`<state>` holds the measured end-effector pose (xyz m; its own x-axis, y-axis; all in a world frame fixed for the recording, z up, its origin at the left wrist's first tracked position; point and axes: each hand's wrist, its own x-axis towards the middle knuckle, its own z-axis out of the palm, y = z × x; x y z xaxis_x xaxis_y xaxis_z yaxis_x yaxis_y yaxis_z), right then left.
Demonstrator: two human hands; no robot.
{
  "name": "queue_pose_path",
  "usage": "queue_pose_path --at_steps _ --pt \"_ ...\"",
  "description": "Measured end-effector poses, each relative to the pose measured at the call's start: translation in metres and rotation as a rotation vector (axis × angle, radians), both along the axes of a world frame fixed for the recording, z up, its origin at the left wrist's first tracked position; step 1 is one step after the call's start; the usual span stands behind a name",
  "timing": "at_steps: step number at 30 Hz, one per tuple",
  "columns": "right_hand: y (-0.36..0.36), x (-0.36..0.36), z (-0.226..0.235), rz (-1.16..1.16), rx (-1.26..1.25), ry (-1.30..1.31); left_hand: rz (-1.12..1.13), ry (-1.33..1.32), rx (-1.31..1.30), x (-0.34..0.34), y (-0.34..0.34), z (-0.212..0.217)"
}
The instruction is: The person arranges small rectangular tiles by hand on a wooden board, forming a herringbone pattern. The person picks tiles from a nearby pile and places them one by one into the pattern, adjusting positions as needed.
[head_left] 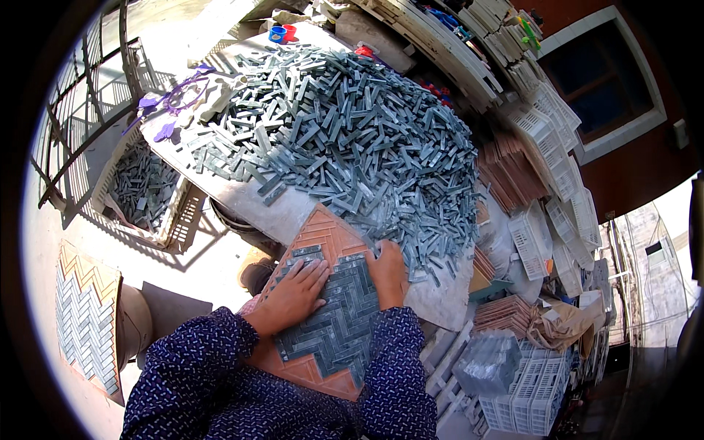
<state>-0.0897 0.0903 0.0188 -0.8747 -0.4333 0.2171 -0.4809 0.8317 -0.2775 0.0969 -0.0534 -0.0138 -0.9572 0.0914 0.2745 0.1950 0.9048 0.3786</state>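
Observation:
An orange herringbone mould tray leans in front of me against the near edge of the table. Dark grey-green stone strips fill most of its middle in a zigzag pattern. Bare orange grooves show at its top and bottom corners. My left hand lies flat across the strips at the left side, fingers stretched out. At the upper right edge, my right hand is closed round the tray's rim, thumb over the strips. Its fingertips are partly hidden. Beyond both hands spreads a big heap of loose strips.
A plastic crate with more strips stands on the floor at left. Below it lies another filled herringbone tray. Stacked orange trays and white crates line the right. Two small cups, a blue one and a red one, stand at the table's far end.

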Motion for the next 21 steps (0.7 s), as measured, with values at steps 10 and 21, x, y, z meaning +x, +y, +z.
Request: queue_pose_path --at_steps 10,21 --pt "-0.036 0.021 -0.002 0.148 -0.412 -0.344 0.026 0.034 0.100 0.001 0.003 -0.006" --pt "-0.032 0.034 -0.013 0.093 -0.488 -0.438 0.118 0.164 0.310 0.003 -0.003 -0.005"
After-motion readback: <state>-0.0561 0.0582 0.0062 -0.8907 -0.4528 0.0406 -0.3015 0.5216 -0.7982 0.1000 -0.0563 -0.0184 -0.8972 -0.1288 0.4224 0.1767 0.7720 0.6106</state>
